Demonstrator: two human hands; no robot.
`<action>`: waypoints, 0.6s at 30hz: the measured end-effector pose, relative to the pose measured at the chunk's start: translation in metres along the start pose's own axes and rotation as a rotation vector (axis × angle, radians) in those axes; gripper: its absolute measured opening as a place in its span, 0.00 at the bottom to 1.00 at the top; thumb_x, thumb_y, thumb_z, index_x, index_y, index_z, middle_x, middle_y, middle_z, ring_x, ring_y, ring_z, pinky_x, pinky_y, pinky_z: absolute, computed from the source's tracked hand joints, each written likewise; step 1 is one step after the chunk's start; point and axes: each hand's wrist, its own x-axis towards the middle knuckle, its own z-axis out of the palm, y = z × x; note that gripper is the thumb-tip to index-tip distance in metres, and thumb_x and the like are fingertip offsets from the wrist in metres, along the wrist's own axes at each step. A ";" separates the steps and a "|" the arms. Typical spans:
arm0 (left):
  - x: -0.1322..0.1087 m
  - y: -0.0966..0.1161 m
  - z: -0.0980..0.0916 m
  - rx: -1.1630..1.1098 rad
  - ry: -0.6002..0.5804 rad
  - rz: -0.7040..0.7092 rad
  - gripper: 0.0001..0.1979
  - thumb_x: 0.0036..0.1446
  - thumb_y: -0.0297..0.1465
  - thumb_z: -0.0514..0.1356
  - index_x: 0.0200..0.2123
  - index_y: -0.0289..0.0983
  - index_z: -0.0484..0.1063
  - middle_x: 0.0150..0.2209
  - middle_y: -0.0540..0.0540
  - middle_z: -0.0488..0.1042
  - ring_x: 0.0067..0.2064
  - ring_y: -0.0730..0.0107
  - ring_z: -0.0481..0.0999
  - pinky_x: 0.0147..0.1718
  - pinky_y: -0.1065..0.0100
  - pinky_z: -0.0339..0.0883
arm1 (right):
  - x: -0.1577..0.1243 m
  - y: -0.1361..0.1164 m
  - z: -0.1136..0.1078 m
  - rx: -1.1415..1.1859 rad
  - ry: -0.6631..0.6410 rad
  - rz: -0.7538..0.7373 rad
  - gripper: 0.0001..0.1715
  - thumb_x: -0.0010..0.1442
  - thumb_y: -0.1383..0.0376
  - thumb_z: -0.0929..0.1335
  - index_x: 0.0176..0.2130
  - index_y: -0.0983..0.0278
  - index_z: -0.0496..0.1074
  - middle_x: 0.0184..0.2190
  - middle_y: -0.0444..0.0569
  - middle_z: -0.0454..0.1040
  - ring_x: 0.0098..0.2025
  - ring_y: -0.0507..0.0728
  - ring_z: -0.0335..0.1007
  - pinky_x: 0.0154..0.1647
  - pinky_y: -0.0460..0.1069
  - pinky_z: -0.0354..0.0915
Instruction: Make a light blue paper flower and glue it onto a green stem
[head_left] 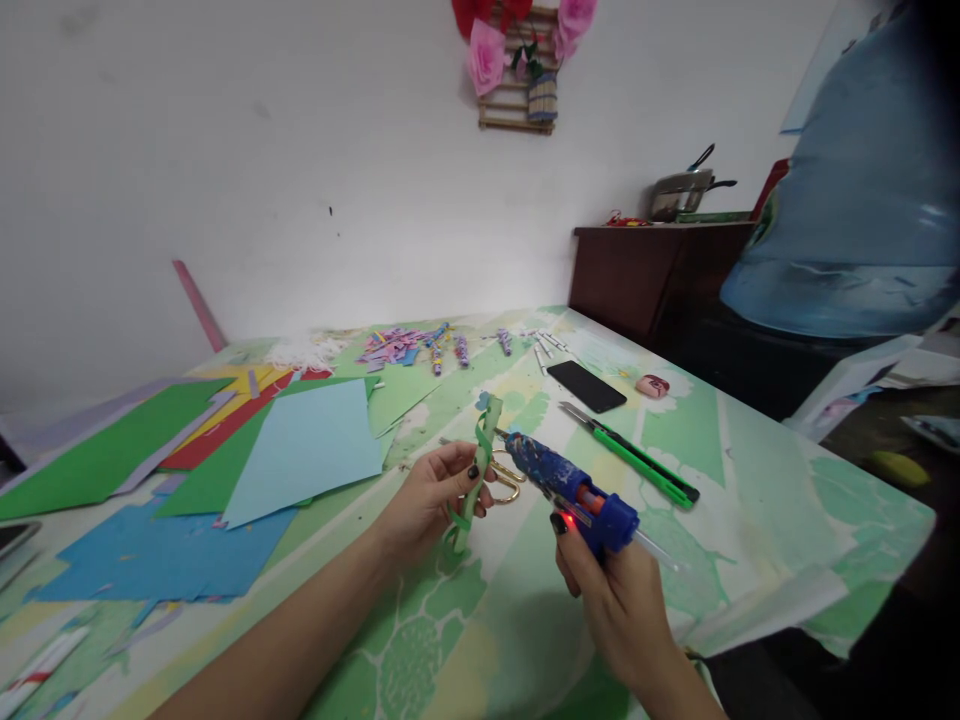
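Observation:
My left hand (pixel 446 485) grips a light green rolled paper tube (pixel 480 470) with a darker green paper strip curling around it. In my right hand (pixel 611 590) is a blue hot glue gun (pixel 566 483), its nozzle pointing left at the upper part of the tube. A clear glue stick sticks out of the gun's rear, and a red light glows near my thumb. Whether the nozzle touches the paper, I cannot tell. Behind the tube lie gold-handled scissors (pixel 506 478), partly hidden by my left hand.
Right of the glue gun lie a green utility knife (pixel 637 458), a black phone (pixel 586 385) and a small pink case (pixel 652 386). Coloured paper sheets (pixel 307 450) overlap on the left. Paper scraps (pixel 397 346) and several small decorated rolls (pixel 461 350) sit at the back, near the wall.

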 end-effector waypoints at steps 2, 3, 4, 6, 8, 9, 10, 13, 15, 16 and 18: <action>0.000 -0.001 -0.001 0.008 -0.004 0.005 0.07 0.49 0.29 0.64 0.33 0.33 0.72 0.28 0.48 0.73 0.24 0.75 0.72 0.23 0.74 0.65 | 0.000 -0.001 0.000 -0.003 0.003 -0.007 0.12 0.61 0.60 0.59 0.32 0.64 0.65 0.16 0.41 0.59 0.17 0.49 0.55 0.18 0.44 0.53; 0.000 -0.002 -0.001 0.010 -0.007 0.011 0.07 0.49 0.29 0.64 0.33 0.33 0.72 0.28 0.48 0.73 0.24 0.75 0.72 0.23 0.74 0.65 | -0.001 -0.001 0.000 -0.006 -0.003 -0.020 0.11 0.61 0.61 0.60 0.31 0.64 0.64 0.17 0.41 0.59 0.17 0.49 0.55 0.18 0.44 0.53; 0.001 -0.003 -0.002 0.010 -0.009 0.015 0.07 0.48 0.29 0.64 0.33 0.33 0.72 0.28 0.48 0.73 0.24 0.75 0.72 0.23 0.74 0.65 | -0.001 -0.001 0.000 -0.013 -0.014 -0.032 0.11 0.60 0.61 0.60 0.30 0.63 0.64 0.17 0.40 0.59 0.17 0.49 0.54 0.18 0.44 0.52; 0.001 -0.004 -0.003 0.008 -0.007 0.014 0.07 0.48 0.29 0.64 0.33 0.33 0.73 0.28 0.48 0.73 0.24 0.75 0.72 0.23 0.74 0.65 | -0.002 -0.001 -0.001 -0.034 -0.023 -0.040 0.11 0.60 0.61 0.61 0.29 0.63 0.64 0.17 0.40 0.59 0.17 0.48 0.54 0.17 0.43 0.52; 0.001 -0.004 -0.004 0.006 0.003 -0.002 0.07 0.48 0.29 0.64 0.33 0.33 0.73 0.29 0.48 0.73 0.24 0.76 0.72 0.23 0.75 0.65 | -0.003 0.001 -0.005 -0.060 0.013 -0.020 0.11 0.60 0.60 0.60 0.29 0.63 0.64 0.17 0.40 0.60 0.17 0.49 0.56 0.17 0.43 0.54; 0.001 -0.004 -0.004 0.004 0.009 -0.007 0.08 0.48 0.29 0.64 0.33 0.33 0.73 0.29 0.48 0.73 0.24 0.76 0.72 0.23 0.75 0.65 | -0.003 0.002 -0.008 -0.081 0.050 -0.008 0.12 0.60 0.59 0.60 0.30 0.63 0.64 0.17 0.41 0.61 0.18 0.49 0.57 0.18 0.44 0.55; 0.001 -0.003 -0.005 0.000 0.016 -0.008 0.08 0.48 0.29 0.64 0.33 0.33 0.73 0.29 0.48 0.73 0.24 0.76 0.72 0.23 0.75 0.65 | -0.002 0.004 -0.014 -0.114 0.102 0.010 0.12 0.60 0.58 0.61 0.31 0.63 0.64 0.18 0.41 0.62 0.18 0.50 0.59 0.18 0.44 0.56; 0.001 0.001 -0.007 -0.019 0.047 0.004 0.08 0.48 0.28 0.64 0.33 0.33 0.72 0.30 0.48 0.73 0.25 0.76 0.73 0.23 0.75 0.66 | 0.010 0.011 -0.039 -0.358 0.327 0.101 0.17 0.57 0.53 0.62 0.39 0.63 0.65 0.21 0.44 0.66 0.21 0.54 0.63 0.20 0.46 0.58; 0.002 0.004 -0.008 -0.034 0.081 0.012 0.08 0.48 0.28 0.64 0.34 0.33 0.71 0.29 0.48 0.73 0.25 0.76 0.72 0.23 0.75 0.66 | 0.024 0.021 -0.062 -0.626 0.409 0.176 0.22 0.56 0.51 0.62 0.44 0.63 0.63 0.30 0.50 0.70 0.28 0.59 0.68 0.25 0.49 0.61; 0.002 0.005 -0.009 -0.040 0.096 0.018 0.09 0.48 0.27 0.64 0.34 0.33 0.71 0.29 0.48 0.72 0.24 0.76 0.72 0.23 0.75 0.66 | 0.032 0.029 -0.074 -0.759 0.397 0.203 0.24 0.57 0.51 0.60 0.47 0.64 0.62 0.36 0.54 0.70 0.33 0.62 0.69 0.27 0.51 0.61; 0.003 0.007 -0.009 -0.047 0.113 0.036 0.09 0.47 0.27 0.64 0.34 0.33 0.71 0.28 0.48 0.72 0.24 0.76 0.72 0.22 0.75 0.65 | 0.047 0.050 -0.098 -0.963 0.333 0.343 0.26 0.59 0.53 0.57 0.50 0.68 0.59 0.43 0.62 0.66 0.38 0.66 0.69 0.29 0.54 0.62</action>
